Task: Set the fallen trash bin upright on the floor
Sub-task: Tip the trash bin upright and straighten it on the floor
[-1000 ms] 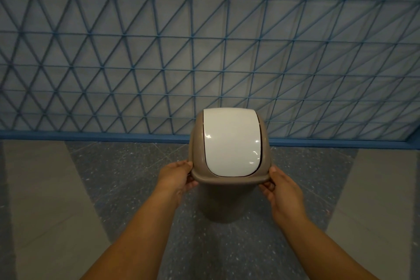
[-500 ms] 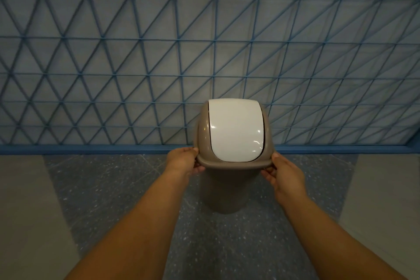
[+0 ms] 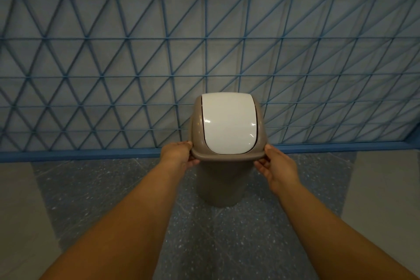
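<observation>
My left hand (image 3: 178, 154) and right hand (image 3: 278, 167) each close a grip on opposite rim edges of the taupe plastic trash bin (image 3: 223, 179) with its white swing lid (image 3: 229, 125), upright on the speckled grey floor (image 3: 113, 188) near the blue lattice wall (image 3: 113, 52).

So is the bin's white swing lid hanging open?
No, the white swing lid sits closed in the brown trash bin, which both hands hold by the rim.

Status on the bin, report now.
Left hand and right hand each grip the bin under its rim. Bin upright, white lid shut, base on the floor. Nothing in the way.
</observation>
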A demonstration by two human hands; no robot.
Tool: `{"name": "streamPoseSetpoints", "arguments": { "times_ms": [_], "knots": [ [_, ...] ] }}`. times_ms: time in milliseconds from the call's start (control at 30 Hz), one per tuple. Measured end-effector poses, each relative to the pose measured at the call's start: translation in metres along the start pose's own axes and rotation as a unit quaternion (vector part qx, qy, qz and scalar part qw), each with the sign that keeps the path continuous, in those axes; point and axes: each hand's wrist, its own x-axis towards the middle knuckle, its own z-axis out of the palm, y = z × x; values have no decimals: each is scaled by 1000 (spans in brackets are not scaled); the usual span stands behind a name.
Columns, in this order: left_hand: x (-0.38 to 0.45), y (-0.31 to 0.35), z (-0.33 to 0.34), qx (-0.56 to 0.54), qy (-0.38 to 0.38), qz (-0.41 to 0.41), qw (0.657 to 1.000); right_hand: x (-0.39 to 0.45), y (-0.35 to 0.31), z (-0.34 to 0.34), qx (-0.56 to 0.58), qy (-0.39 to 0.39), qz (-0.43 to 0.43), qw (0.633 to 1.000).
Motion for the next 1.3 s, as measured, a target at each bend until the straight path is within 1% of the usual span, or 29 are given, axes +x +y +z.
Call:
{"name": "streamPoseSetpoints", "arguments": {
  "times_ms": [100, 200, 267, 367, 500, 633, 867, 1300],
  "knots": [
    [0, 0, -3, -7, -1, -4, 1000, 3, -6, -3, -35, -19, 23, 999],
    [1, -1, -5, -4, 0, -3, 1000, 8, -14, -7, -86, -10, 1, 996],
    [1, -2, -4, 6, -8, -6, 1000, 11, -19, -9, -93, 3, -12, 996],
    [2, -1, -2, 18, -12, -6, 1000, 10, -22, -11, -112, -8, -20, 993],
    [13, 8, -6, 26, 3, 0, 1000, 3, -8, -14, -90, -18, -5, 996],
    [17, 8, -9, 6, 7, -1, 1000, 0, -2, -9, -65, -39, 6, 997],
    [11, -2, -4, -30, -8, -7, 999, 19, -18, -2, -74, -28, 8, 997],
    [9, -2, -3, -32, 6, -2, 999, 21, -19, -3, -88, -22, 13, 996]
  ]
}}
